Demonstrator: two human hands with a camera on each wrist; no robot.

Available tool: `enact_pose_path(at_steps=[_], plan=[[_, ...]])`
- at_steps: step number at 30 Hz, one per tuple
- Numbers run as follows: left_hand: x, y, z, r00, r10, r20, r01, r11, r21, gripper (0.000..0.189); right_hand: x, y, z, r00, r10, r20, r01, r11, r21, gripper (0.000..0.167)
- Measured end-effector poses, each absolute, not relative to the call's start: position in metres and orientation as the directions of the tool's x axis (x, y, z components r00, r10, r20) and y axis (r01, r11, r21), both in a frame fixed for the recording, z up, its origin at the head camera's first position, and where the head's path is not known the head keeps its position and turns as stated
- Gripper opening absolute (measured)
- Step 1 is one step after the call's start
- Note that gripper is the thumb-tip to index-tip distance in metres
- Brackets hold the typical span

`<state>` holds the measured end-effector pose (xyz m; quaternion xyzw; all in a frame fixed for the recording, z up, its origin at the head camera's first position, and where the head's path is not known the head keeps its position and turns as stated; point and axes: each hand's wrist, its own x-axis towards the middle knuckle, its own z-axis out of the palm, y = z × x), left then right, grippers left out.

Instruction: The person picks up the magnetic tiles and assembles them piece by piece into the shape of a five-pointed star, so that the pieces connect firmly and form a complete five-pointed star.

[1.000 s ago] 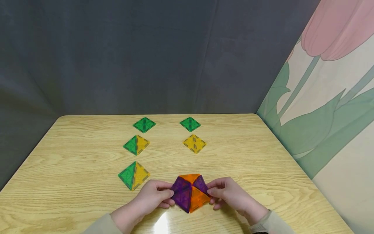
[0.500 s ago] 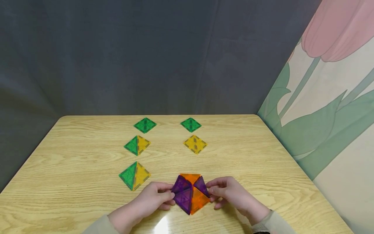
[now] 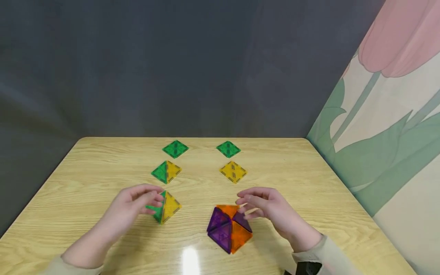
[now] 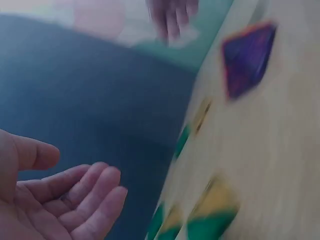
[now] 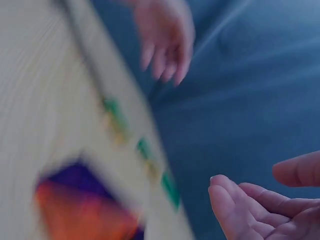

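A five-sided piece (image 3: 220,235) of purple and orange translucent triangular magnetic tiles sits near the front of the table, its middle looking raised. Both hands are off it. My left hand (image 3: 128,208), fingers loosely bent, hovers over the nearest green-and-yellow tile pair (image 3: 170,207) and partly covers its green half. My right hand (image 3: 271,210) is held above the piece's right side, hiding part of a purple tile. In the left wrist view the palm and fingers (image 4: 95,200) hold nothing; the right wrist view likewise shows bare fingers (image 5: 240,205).
Farther back lie another green-and-yellow pair (image 3: 166,172), a yellow pair (image 3: 233,172) and two green pairs, left (image 3: 175,149) and right (image 3: 228,149). A dark curtain (image 3: 192,68) hangs behind the wooden table (image 3: 292,172). A tulip-patterned wall (image 3: 392,152) borders the right.
Both hands have let go of the purple-and-orange piece and risen. The left hand has moved left and away from it; the right hand has moved up slightly. The piece stays on the table.
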<state>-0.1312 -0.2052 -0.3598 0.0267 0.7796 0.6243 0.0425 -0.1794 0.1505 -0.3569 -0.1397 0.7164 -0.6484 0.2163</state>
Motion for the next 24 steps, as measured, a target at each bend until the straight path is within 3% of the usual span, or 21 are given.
enact_pose_path(at_steps=[4, 8, 14, 24], plan=[[-0.133, -0.242, -0.360, -0.995, 0.026, -0.099, -0.086, 0.316, 0.945, 0.050, -0.175, 0.114, -0.337, -0.797, -0.593, -0.114, 0.145, -0.006, -0.989, 0.044], [-0.135, -0.257, -0.372, -0.968, 0.052, -0.247, -0.214, 0.351, 0.912, 0.063, -0.176, 0.071, -0.343, -0.757, -0.623, -0.195, 0.265, -0.020, -0.964, 0.052], [-0.140, -0.249, -0.384, -0.945, 0.085, -0.315, -0.277, 0.298, 0.913, 0.065, -0.184, 0.026, -0.377, -0.765, -0.562, -0.316, 0.369, 0.021, -0.929, 0.062], [-0.139, -0.248, -0.387, -0.944, 0.095, -0.315, -0.284, 0.247, 0.926, 0.064, -0.187, 0.010, -0.394, -0.760, -0.566, -0.319, 0.391, -0.006, -0.920, 0.060]])
